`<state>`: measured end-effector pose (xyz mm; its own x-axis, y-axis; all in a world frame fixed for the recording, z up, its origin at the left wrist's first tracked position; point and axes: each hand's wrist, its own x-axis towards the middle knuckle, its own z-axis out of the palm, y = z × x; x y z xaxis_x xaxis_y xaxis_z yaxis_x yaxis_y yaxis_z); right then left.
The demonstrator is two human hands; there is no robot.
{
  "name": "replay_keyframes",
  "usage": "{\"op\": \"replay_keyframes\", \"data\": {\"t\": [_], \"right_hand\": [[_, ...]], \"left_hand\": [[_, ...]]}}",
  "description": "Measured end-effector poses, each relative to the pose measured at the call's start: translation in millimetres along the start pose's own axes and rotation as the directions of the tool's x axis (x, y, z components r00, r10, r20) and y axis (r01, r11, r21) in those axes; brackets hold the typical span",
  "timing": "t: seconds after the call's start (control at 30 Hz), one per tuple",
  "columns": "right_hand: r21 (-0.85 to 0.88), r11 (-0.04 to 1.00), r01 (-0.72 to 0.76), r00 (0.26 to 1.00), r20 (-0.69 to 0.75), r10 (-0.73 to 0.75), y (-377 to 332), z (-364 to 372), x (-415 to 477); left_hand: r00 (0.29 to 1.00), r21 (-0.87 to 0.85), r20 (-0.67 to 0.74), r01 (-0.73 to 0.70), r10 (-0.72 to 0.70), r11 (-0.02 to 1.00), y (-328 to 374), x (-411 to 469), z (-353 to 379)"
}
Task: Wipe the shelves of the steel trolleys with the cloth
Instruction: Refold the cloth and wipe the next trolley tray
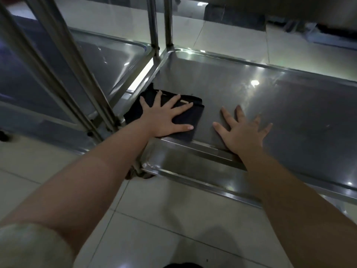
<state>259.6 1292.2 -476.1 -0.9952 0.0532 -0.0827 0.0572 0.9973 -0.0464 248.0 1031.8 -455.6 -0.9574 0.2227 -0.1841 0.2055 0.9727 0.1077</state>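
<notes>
A folded black cloth (185, 130) lies at the near left corner of the low shelf (289, 105) of a steel trolley. My left hand (164, 117) presses flat on the cloth with its fingers spread. My right hand (241, 132) lies flat on the bare steel just to the right of the cloth, fingers spread, with its wrist over the shelf's front rim. A second steel trolley's low shelf (108, 59) stands close to the left.
Upright steel posts (168, 22) rise at the far corner between the two trolleys, and slanted posts (63, 74) cross the left of the view. A caster (139, 173) sits under the near corner. White floor tiles (154, 219) surround the trolleys.
</notes>
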Motion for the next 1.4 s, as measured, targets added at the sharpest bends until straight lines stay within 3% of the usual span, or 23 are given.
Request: {"op": "replay_keyframes", "data": {"t": [0.2, 0.43, 0.6, 0.83, 1.0, 1.13, 1.27, 1.4], "right_hand": [[-0.016, 1.000, 0.005, 1.000, -0.001, -0.005, -5.6, 0.3, -2.5], [-0.007, 1.000, 0.008, 1.000, -0.007, -0.008, -5.9, -1.7, -4.5], [0.021, 1.000, -0.008, 1.000, 0.023, 0.008, -5.6, -2.6, -0.6], [0.048, 0.999, 0.002, 1.000, 0.007, -0.002, -0.2, -1.5, 0.0], [0.070, 0.997, 0.043, 0.999, 0.024, -0.045, -1.9, -6.4, -7.4], [-0.006, 0.994, 0.106, 0.994, 0.020, -0.106, 59.4, -15.5, -8.6], [-0.019, 0.998, -0.054, 0.995, 0.084, 0.056, 138.5, -15.5, -11.4], [-0.001, 0.998, -0.062, 0.997, 0.053, 0.062, 143.4, -9.1, -11.6]], "left_hand": [[0.995, -0.035, 0.082, 0.060, -0.057, 0.998, -19.5, -37.2, 3.3], [0.995, -0.009, -0.021, 0.099, -0.099, 0.995, -1.2, 34.3, -11.7], [0.986, -0.024, 0.012, 0.167, -0.167, 0.986, 7.6, 75.1, -29.2], [0.995, -0.024, 0.041, 0.088, -0.087, 0.996, -3.1, 4.2, -1.7], [0.982, -0.018, 0.098, 0.163, -0.160, 0.986, -29.9, -28.7, -9.5], [0.986, 0.000, 0.077, 0.149, -0.149, 0.989, -23.9, -29.9, -8.2], [0.978, -0.028, 0.100, 0.185, -0.182, 0.982, -8.5, -26.9, -4.7], [0.994, -0.009, 0.055, 0.100, -0.099, 0.995, 79.1, -7.6, 7.5]]}}
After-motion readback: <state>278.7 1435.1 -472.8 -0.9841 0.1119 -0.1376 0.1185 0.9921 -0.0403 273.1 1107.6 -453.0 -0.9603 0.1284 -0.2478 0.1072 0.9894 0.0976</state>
